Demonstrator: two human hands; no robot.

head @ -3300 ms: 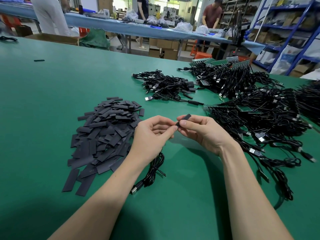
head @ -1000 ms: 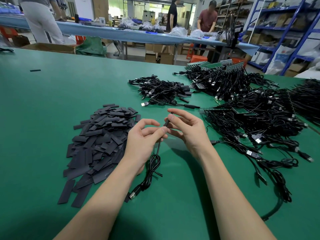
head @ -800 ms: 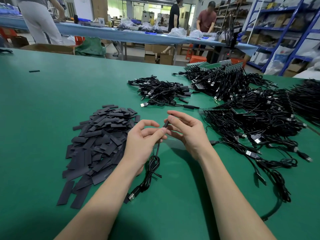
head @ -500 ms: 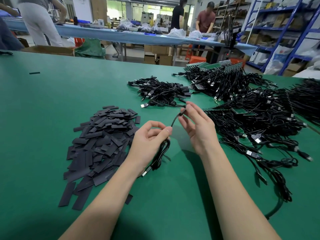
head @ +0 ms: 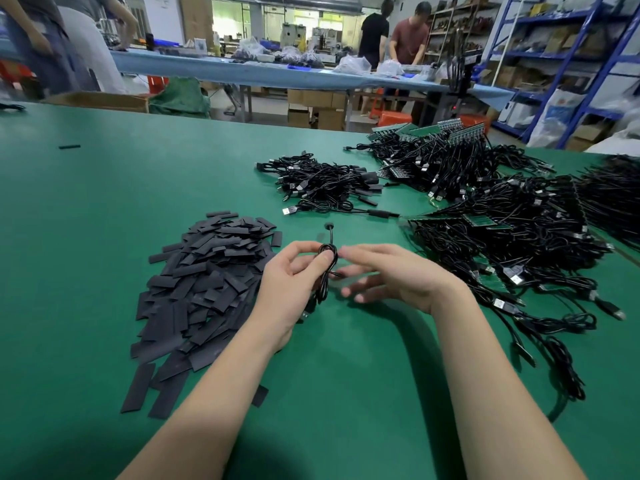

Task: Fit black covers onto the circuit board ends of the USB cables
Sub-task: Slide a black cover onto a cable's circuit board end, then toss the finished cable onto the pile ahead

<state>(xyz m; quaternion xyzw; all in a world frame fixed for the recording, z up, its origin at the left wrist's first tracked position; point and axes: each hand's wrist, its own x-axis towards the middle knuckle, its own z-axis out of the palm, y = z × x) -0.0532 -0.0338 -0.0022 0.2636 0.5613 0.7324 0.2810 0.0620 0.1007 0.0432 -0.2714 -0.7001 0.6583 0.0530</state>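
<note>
The left hand [head: 294, 282] pinched a bundled USB cable [head: 326, 268], apparently already covered; the right hand [head: 391, 275] hovered slack-fingered, holding nothing; next, likely, setting it on the finished pile [head: 322, 183].

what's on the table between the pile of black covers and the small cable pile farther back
Only bare green table: the head view shows an empty strip between the pile of black covers and the small cable pile.

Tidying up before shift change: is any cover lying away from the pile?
Yes. One black cover lies alone far left on the table, well apart from the cover pile. Another sits by the left forearm, just off the pile.
</note>
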